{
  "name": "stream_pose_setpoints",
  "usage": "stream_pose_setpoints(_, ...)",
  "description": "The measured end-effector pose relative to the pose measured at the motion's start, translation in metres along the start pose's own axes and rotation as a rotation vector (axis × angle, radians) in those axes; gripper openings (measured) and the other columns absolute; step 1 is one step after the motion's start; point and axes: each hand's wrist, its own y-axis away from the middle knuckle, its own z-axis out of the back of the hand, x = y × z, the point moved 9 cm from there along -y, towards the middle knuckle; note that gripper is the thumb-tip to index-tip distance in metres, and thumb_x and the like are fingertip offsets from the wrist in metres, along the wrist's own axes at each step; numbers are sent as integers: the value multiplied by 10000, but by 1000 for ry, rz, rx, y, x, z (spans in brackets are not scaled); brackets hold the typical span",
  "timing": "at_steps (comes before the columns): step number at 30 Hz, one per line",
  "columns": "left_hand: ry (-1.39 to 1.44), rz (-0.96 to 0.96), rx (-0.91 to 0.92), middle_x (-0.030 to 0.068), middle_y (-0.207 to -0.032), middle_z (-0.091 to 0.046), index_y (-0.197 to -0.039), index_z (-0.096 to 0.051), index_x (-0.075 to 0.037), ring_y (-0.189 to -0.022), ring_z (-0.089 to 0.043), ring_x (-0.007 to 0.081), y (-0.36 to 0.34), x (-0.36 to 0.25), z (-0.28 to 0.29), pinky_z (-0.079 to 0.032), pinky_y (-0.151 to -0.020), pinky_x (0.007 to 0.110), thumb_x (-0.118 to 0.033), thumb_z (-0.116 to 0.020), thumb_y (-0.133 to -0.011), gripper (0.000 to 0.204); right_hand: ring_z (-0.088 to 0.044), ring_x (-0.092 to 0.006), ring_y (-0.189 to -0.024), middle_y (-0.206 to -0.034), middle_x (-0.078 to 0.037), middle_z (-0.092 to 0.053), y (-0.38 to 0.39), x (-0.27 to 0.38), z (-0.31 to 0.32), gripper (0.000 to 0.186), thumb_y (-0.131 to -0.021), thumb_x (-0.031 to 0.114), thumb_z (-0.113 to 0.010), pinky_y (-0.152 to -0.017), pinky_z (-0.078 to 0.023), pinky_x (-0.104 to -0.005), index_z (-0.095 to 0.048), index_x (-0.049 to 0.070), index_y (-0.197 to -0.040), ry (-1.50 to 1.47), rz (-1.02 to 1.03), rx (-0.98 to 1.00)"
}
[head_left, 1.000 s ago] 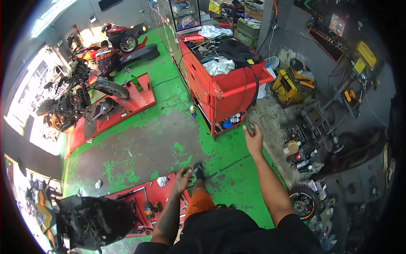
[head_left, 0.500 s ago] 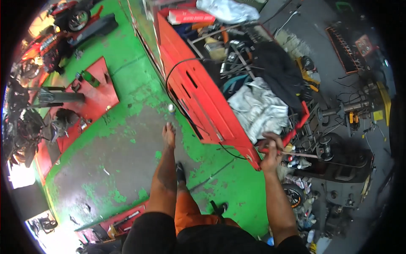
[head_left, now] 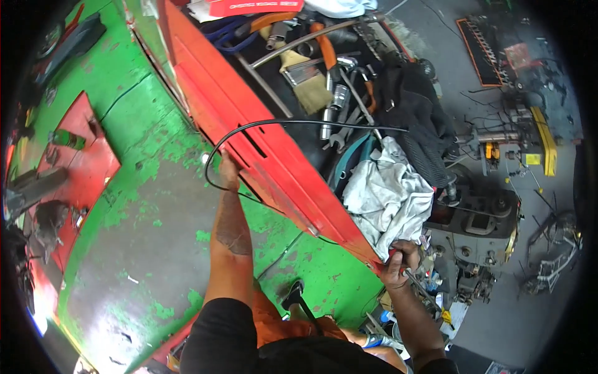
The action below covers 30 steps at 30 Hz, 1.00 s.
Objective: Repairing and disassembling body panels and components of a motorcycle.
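Observation:
My left hand (head_left: 228,172) reaches down beside the long side of a red metal tool cart (head_left: 268,165). Its fingers are small and partly lost against the cart, so their grip does not show. A small white-topped object (head_left: 205,158) appears just left of that hand. At the cart's near right corner, my right hand (head_left: 399,264) is closed around what looks like a screwdriver (head_left: 421,287), with a red handle and a thin metal shaft pointing away to the lower right. A crumpled grey-white cloth (head_left: 391,193) lies on the cart right above this hand.
A black cable (head_left: 299,121) loops across the cart and over its side. Wrenches, sockets, a brush (head_left: 311,91) and a black cloth (head_left: 414,103) fill the cart top. Red panels (head_left: 78,143) lie on the green floor at left; machine parts (head_left: 479,215) crowd the right.
The view has shifted closer over the cart. My left hand now appears right against the cart's side. My right hand shows lower, and the shaft in it now points downward to the right.

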Motion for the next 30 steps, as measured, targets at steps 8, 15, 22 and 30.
stream_pose_setpoints(8, -314, 169, 24, -71, -874, -649, -1120, -615, -234, -707, -527, 98, -3, -16, 57, -300, -573, 290, -763, -369, -868, 635, -497, -178, -745, -837, -79, -545, 7, -2, -1, 354, -962, 352, -513, -665, -394, -314, -540, 3, -907, 44, 6, -41)
stream_pose_setpoints(15, -362, 208, -50, 8, -905, -651, -1113, -593, -176, -788, -584, 156, 46, -50, 154, -413, -639, 306, -655, -403, -926, 548, -523, -246, -632, -745, -124, -582, -8, 19, 0, 251, -907, 213, -518, -605, -408, -350, -574, -28, -868, 210, 148, -107)
stream_pose_setpoints(22, -835, -638, -515, 76, -990, -642, -1128, -593, -35, -889, -603, 153, 160, -162, 209, -489, -745, 304, -239, -575, -966, 261, -546, -243, -734, -848, -132, -576, -5, 7, -6, 303, -953, 265, -490, -671, -437, -342, -560, -26, -908, 30, 39, -62)
stream_pose_setpoints(30, -1173, -669, 115, 169, -922, -643, -1004, -640, -28, -820, -646, 313, 223, -100, 68, -527, -734, 377, -86, -633, -869, 147, -568, -221, -857, -927, -133, -591, -2, 7, 0, 309, -978, 250, -475, -789, -449, -337, -561, -46, -966, 61, 63, -36)
